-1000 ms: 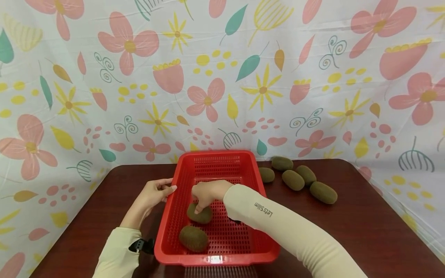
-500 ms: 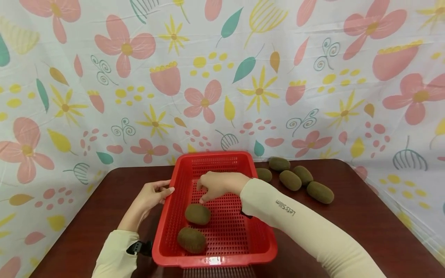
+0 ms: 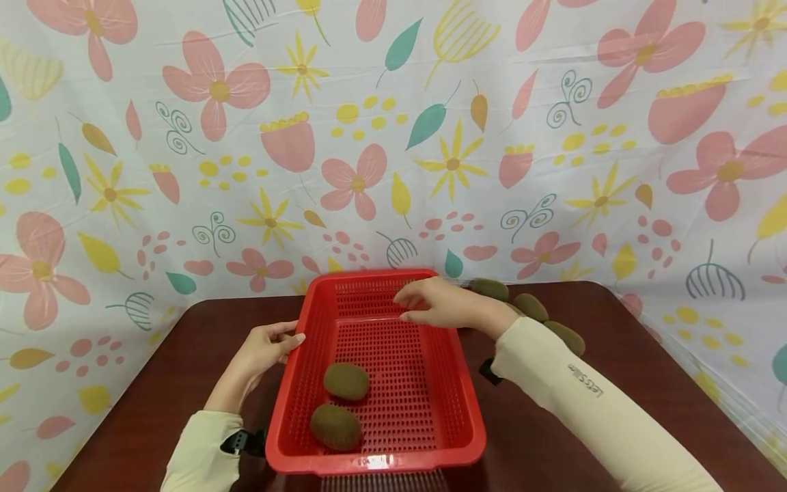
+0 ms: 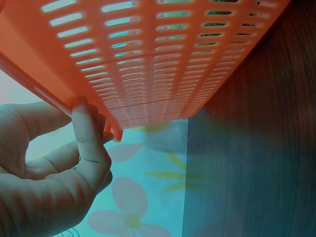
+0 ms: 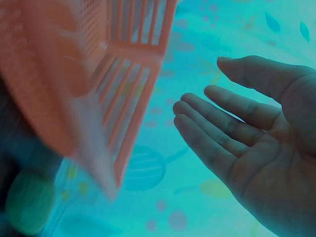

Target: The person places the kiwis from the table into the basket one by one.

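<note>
A red plastic basket (image 3: pixel 393 352) with slotted walls stands on the table. Two brown kiwis lie inside it at the near left, one kiwi (image 3: pixel 346 381) just behind the other kiwi (image 3: pixel 335 428). My left hand (image 3: pixel 263 352) pinches the basket's left rim between thumb and fingers; the left wrist view shows this hand (image 4: pixel 59 163) at the rim from outside. Over the basket's back right part hovers my right hand (image 3: pixel 443 304), holding nothing. Its fingers (image 5: pixel 217 133) are loosely extended and apart from the basket in the right wrist view.
More kiwis sit on the dark wooden table (image 3: pixel 203 369) at the back right, among them a kiwi (image 3: pixel 490 288) and a kiwi (image 3: pixel 565 337); the right forearm partly covers this group. A flower-patterned cloth (image 3: pixel 356 137) hangs behind the table.
My right hand has let go of the rear kiwi in the basket, risen, and moved right and back toward the basket's far right rim. The left hand stays at the left rim.
</note>
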### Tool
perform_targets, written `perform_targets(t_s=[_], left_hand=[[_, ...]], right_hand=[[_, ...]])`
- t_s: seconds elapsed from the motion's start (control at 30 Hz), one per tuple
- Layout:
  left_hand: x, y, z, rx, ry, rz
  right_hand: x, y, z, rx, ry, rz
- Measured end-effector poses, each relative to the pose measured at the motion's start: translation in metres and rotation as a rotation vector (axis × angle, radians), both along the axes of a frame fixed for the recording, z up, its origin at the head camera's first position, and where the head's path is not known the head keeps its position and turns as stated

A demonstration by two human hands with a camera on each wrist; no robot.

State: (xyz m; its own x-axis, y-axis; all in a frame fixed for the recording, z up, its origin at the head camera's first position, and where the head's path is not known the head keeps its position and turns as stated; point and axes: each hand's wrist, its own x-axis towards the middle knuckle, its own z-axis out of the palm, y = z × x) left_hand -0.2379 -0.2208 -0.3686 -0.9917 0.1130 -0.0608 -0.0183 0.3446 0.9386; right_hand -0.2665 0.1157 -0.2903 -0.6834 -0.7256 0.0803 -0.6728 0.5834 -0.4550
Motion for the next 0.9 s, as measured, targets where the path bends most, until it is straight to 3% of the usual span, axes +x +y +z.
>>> perform_targets(t_s=[0.3, 0.7, 0.9], left_hand=[[-0.001, 0.0, -0.001, -0.01, 0.009, 0.023], [-0.001, 0.002, -0.001, -0.029, 0.015, 0.035], [-0.001, 0.001, -0.001, -0.025, 0.019, 0.036]], right_hand=[[-0.004, 0.069, -0.019, -0.141, 0.002, -0.111], [0.003, 0.147, -0.038, -0.133, 0.024, -0.306], [0.0, 0.183, -0.058, -0.121, 0.055, -0.374]])
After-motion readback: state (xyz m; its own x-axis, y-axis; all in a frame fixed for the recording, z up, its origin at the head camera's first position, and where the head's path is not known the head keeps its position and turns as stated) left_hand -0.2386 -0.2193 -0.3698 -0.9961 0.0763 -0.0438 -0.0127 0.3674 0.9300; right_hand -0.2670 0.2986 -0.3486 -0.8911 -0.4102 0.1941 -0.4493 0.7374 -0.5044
